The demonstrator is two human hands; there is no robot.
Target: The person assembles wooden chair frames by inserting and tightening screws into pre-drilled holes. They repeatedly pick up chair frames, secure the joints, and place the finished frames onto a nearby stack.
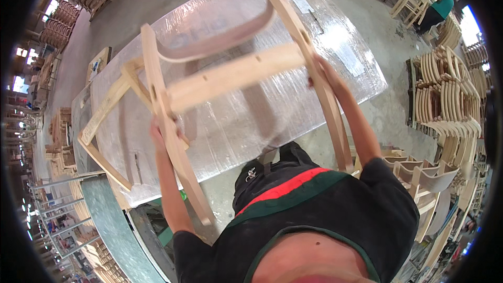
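Note:
Between my hands is a pale wooden chair back frame, with two long posts, a straight crossrail and a curved, darker slat. It is tilted over a table covered in clear plastic film. My left hand is closed around the left post just below the crossrail. Gripping the right post beside the rail's end is my right hand, its fingers partly hidden behind the wood. An angled wooden frame lies on the table's left side, partly behind the left post.
Curved wooden parts are stacked on the right, with curved chair backs nearer me. A green-topped bench stands at the lower left. A person in a green shirt is far off at the upper right. Paper sheets lie on the film.

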